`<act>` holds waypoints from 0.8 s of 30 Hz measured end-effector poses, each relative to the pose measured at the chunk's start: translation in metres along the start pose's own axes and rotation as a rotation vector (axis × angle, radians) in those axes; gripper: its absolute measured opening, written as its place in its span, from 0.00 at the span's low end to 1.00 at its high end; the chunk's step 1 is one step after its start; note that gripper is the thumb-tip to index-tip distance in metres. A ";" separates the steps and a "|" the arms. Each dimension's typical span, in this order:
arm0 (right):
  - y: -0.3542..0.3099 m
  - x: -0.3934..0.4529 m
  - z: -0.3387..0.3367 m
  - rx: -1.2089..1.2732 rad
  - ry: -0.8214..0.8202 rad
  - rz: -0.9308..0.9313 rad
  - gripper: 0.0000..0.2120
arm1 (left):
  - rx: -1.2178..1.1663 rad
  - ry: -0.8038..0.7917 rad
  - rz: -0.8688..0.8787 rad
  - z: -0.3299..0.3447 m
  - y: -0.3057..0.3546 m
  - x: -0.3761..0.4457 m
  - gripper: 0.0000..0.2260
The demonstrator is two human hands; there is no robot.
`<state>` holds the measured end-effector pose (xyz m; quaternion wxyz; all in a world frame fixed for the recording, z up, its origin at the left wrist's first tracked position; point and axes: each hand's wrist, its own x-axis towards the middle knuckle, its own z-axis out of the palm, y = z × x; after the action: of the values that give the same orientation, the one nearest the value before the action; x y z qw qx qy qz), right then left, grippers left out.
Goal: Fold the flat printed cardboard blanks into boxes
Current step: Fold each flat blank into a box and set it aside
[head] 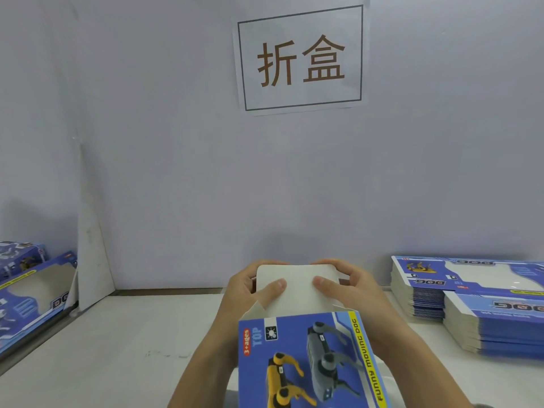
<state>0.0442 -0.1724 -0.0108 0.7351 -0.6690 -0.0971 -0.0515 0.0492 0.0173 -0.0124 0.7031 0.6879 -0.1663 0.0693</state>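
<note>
I hold a blue printed box (309, 363) with robot-dog pictures in front of me, its far end pointing away. A white end flap (297, 287) stands up at that end. My left hand (250, 290) grips the flap's left edge, thumb pressed on its white face. My right hand (347, 287) grips the right edge the same way, fingers curled over the top corner. Both forearms run under and beside the box.
Two stacks of flat blue blanks (477, 301) lie on the white table (117, 343) at the right. Folded boxes (32, 287) lean at the left edge. A grey wall with a paper sign (300, 57) stands close behind.
</note>
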 end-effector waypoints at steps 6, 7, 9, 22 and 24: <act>0.000 0.001 0.001 0.073 0.005 -0.001 0.10 | 0.044 0.004 0.040 -0.003 -0.004 0.003 0.06; 0.000 0.001 0.001 0.061 0.019 -0.014 0.12 | 0.056 0.002 0.041 -0.003 -0.006 0.004 0.03; -0.001 0.001 0.002 0.035 0.041 -0.028 0.14 | 0.065 -0.003 0.028 -0.003 -0.009 0.005 0.03; 0.001 0.004 -0.027 0.285 0.524 -0.201 0.09 | -0.112 -0.141 -0.041 -0.004 0.005 0.011 0.28; 0.001 0.004 -0.038 0.364 0.657 -0.222 0.09 | -0.176 -0.133 -0.119 -0.009 0.001 0.005 0.22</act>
<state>0.0515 -0.2100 -0.0145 0.8236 -0.4609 0.0640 -0.3242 0.0546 0.0254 -0.0097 0.7510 0.6353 -0.1770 -0.0332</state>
